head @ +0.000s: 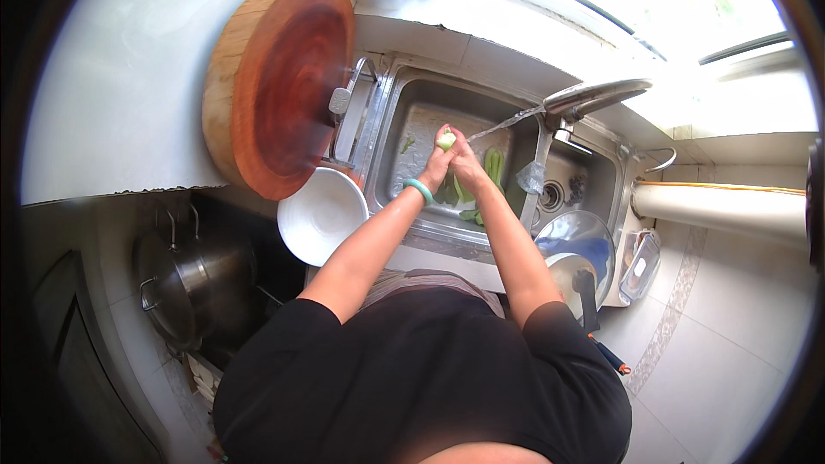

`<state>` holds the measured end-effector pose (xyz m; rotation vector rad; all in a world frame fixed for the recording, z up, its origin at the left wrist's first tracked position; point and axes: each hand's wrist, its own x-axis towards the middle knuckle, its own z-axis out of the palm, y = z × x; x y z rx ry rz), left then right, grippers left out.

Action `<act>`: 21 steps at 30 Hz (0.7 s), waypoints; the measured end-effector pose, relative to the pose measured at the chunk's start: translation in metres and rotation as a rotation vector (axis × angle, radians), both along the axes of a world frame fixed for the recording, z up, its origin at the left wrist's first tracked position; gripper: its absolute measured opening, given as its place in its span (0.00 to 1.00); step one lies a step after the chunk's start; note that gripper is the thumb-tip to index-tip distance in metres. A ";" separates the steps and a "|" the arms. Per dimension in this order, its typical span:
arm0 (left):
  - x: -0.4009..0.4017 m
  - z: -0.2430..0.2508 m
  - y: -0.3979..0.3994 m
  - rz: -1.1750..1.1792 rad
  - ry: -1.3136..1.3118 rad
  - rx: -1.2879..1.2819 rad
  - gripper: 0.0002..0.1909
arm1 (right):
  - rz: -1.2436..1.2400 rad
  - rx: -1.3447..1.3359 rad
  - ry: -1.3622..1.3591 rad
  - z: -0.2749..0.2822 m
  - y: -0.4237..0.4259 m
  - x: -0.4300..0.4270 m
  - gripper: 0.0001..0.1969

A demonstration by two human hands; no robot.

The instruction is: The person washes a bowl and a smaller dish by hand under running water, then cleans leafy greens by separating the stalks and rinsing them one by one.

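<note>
My left hand [436,166], with a green bangle [419,191] at the wrist, and my right hand [465,160] are both closed around a leafy green vegetable [446,140]. Its pale stem end points up between my fingers, and leaves appear to hang below my palms. Both hands are over the large basin of a stainless steel sink [422,95]. From the faucet [570,102] a stream of water [509,122] runs down toward my right hand. More green stalks [494,166] lie in the basin right of my hands, and a leaf scrap [408,144] sits to the left.
Left of the sink, a thick round wooden chopping board [290,90] stands by a metal rack [351,109], above a white bowl [322,216]. A smaller basin [583,171] is at right, with a glass lid [580,229] and a pan [570,270] near it. A steel pot [206,270] stands lower left.
</note>
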<state>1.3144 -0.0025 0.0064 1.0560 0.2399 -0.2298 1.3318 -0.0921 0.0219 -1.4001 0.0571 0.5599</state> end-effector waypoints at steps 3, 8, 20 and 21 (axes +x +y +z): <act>0.008 -0.018 -0.003 0.087 -0.058 0.046 0.26 | 0.067 -0.153 -0.163 0.004 -0.002 0.001 0.27; 0.015 -0.015 0.001 0.262 0.013 0.226 0.14 | 0.229 -0.787 -0.330 0.009 -0.010 0.010 0.33; 0.049 0.044 0.026 0.160 0.045 -0.169 0.10 | 0.043 -0.440 -0.278 0.012 -0.009 -0.003 0.24; 0.052 0.050 0.027 0.165 0.021 -0.138 0.10 | 0.035 -0.439 -0.276 0.005 -0.011 -0.003 0.24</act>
